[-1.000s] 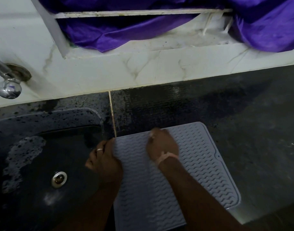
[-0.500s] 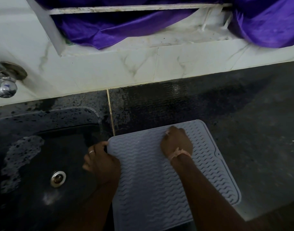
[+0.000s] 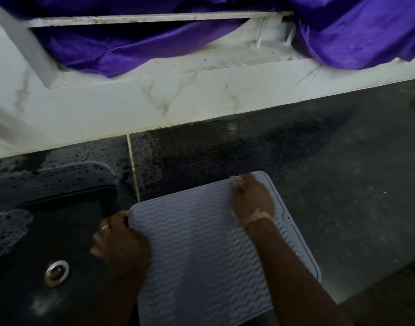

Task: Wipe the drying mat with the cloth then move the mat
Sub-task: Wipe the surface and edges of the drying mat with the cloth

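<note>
- The dark counter (image 3: 307,184) holds our grey drying mat (image 3: 197,255), just beside the sink (image 3: 48,231).
- Our left hand (image 3: 121,245) pinches the mat's left corner, fingers curled round the edge.
- Our right hand (image 3: 251,198) sits curled at the far edge; it may grip it, but it is too blurry to tell.
- We see no cloth.
- We should lift both sides together so the mat stays flat.

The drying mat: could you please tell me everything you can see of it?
The drying mat is grey-blue, looks like silicone, with wavy ridges, a raised rim and rounded corners. It lies flat on the dark countertop beside the sink. The left hand grips its left edge; the right hand holds its far edge.
</note>
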The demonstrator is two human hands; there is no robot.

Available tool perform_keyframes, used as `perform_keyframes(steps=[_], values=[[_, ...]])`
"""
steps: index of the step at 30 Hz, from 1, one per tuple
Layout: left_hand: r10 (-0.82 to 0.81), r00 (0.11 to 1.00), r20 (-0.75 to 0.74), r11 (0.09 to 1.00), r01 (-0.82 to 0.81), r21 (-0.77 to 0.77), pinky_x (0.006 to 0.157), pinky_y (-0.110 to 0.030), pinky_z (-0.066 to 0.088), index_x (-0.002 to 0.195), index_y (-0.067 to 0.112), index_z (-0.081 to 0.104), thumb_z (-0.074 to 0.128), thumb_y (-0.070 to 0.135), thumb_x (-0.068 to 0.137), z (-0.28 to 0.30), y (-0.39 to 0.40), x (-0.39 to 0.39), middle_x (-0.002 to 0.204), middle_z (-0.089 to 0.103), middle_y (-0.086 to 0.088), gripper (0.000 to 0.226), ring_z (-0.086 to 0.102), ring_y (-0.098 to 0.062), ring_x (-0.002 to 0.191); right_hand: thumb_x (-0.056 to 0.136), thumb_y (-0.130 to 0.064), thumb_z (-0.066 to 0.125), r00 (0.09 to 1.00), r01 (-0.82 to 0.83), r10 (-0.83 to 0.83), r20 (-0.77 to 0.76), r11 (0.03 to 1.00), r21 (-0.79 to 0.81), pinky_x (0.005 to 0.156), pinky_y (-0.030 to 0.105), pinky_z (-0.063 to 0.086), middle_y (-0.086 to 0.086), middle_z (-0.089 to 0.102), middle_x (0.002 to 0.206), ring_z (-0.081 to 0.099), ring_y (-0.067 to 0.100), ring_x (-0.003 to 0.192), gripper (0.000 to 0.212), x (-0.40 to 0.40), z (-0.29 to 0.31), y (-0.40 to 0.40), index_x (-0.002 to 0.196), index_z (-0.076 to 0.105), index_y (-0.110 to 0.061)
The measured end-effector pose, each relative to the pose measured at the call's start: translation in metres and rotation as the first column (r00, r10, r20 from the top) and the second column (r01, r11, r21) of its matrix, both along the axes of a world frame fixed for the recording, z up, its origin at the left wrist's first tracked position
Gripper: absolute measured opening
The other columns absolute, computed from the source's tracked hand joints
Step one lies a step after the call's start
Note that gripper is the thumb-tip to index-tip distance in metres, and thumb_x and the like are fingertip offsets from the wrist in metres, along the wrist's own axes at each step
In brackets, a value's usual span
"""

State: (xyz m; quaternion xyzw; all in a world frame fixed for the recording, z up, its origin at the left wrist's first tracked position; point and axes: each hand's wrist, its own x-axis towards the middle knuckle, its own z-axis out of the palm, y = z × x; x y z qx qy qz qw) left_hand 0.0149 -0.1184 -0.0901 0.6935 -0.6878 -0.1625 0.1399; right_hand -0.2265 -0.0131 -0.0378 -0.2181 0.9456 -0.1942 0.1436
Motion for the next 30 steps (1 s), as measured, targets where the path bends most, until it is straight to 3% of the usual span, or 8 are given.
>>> perform_keyframes(steps=[3, 8, 11, 14, 16, 19, 24, 30], values=[[-0.016, 0.999, -0.031, 0.997, 0.014, -0.076, 0.094, -0.059, 0.034, 0.112, 0.020, 0.061, 0.040, 0.028, 0.084, 0.000, 0.005, 0.000, 0.125, 0.056, -0.019, 0.036, 0.048, -0.045, 0.114, 0.099, -0.043, 0.045, 0.992, 0.120, -0.116, -0.054, 0.989, 0.085, 0.082, 0.045, 0.052, 0.022, 0.043, 0.143, 0.064, 0.041, 0.100, 0.033, -0.037, 0.001, 0.030, 0.126, 0.055, -0.028], [-0.035, 0.999, -0.020, 0.996, 0.033, -0.085, 0.096, -0.060, 0.033, 0.115, 0.021, 0.060, 0.046, 0.021, 0.088, 0.003, 0.005, -0.001, 0.127, 0.054, -0.018, 0.031, 0.047, -0.045, 0.116, 0.099, -0.036, 0.044, 0.994, -0.005, 0.019, -0.105, 0.991, 0.134, 0.077, 0.043, 0.051, 0.015, 0.042, 0.128, 0.064, 0.040, 0.091, 0.031, -0.033, -0.005, 0.031, 0.127, 0.054, -0.029], [-0.004, 0.999, -0.034, 0.997, 0.001, -0.076, 0.098, -0.058, 0.031, 0.115, 0.016, 0.062, 0.057, 0.008, 0.090, 0.004, 0.007, -0.004, 0.127, 0.055, -0.021, 0.027, 0.047, -0.045, 0.117, 0.098, -0.031, 0.044, 0.994, -0.031, 0.051, -0.094, 0.978, 0.206, 0.078, 0.042, 0.049, 0.018, 0.039, 0.133, 0.064, 0.040, 0.093, 0.026, -0.038, -0.001, 0.027, 0.120, 0.056, -0.025], [-0.009, 1.000, -0.019, 0.996, 0.007, -0.086, 0.097, -0.058, 0.032, 0.116, 0.015, 0.062, 0.058, 0.008, 0.090, 0.003, 0.006, -0.003, 0.126, 0.055, -0.021, 0.027, 0.047, -0.045, 0.116, 0.095, -0.026, 0.043, 0.994, -0.073, 0.092, -0.059, 0.959, 0.274, 0.084, 0.042, 0.049, 0.017, 0.040, 0.133, 0.064, 0.039, 0.093, 0.021, -0.047, 0.005, 0.020, 0.110, 0.057, -0.023], [-0.019, 1.000, 0.005, 0.996, 0.020, -0.086, 0.097, -0.059, 0.032, 0.116, 0.017, 0.060, 0.057, 0.010, 0.090, 0.000, 0.005, -0.002, 0.125, 0.055, -0.020, 0.027, 0.048, -0.044, 0.115, 0.095, -0.026, 0.044, 0.996, -0.073, 0.085, -0.031, 0.955, 0.287, 0.086, 0.041, 0.048, 0.015, 0.039, 0.133, 0.062, 0.037, 0.097, 0.024, -0.050, 0.008, 0.014, 0.114, 0.058, -0.023], [-0.032, 0.999, 0.022, 0.996, 0.034, -0.088, 0.096, -0.061, 0.033, 0.116, 0.018, 0.059, 0.057, 0.011, 0.090, -0.005, 0.003, 0.000, 0.125, 0.055, -0.018, 0.028, 0.048, -0.044, 0.115, 0.096, -0.027, 0.045, 0.997, -0.064, 0.072, -0.018, 0.957, 0.282, 0.087, 0.040, 0.048, 0.016, 0.035, 0.141, 0.060, 0.036, 0.107, 0.029, -0.032, 0.008, 0.002, 0.120, 0.059, -0.021], [-0.033, 0.999, 0.012, 0.997, 0.034, -0.073, 0.098, -0.062, 0.033, 0.117, 0.019, 0.058, 0.056, 0.011, 0.088, -0.010, 0.000, -0.001, 0.127, 0.054, -0.016, 0.031, 0.047, -0.043, 0.118, 0.092, -0.025, 0.051, 0.987, -0.144, 0.157, -0.042, 0.964, 0.224, 0.073, 0.035, 0.038, 0.018, 0.034, 0.145, 0.058, 0.036, 0.109, 0.030, 0.014, 0.000, -0.013, 0.120, 0.059, -0.017], [-0.014, 1.000, -0.001, 0.998, 0.013, -0.054, 0.099, -0.061, 0.033, 0.116, 0.021, 0.058, 0.055, 0.013, 0.088, -0.010, -0.001, -0.002, 0.128, 0.054, -0.015, 0.029, 0.047, -0.040, 0.119, 0.090, -0.024, 0.052, 0.963, -0.268, 0.269, 0.021, 0.943, 0.197, 0.087, 0.039, 0.050, 0.020, 0.031, 0.149, 0.056, 0.037, 0.112, 0.038, 0.027, -0.008, -0.019, 0.127, 0.057, -0.018]])
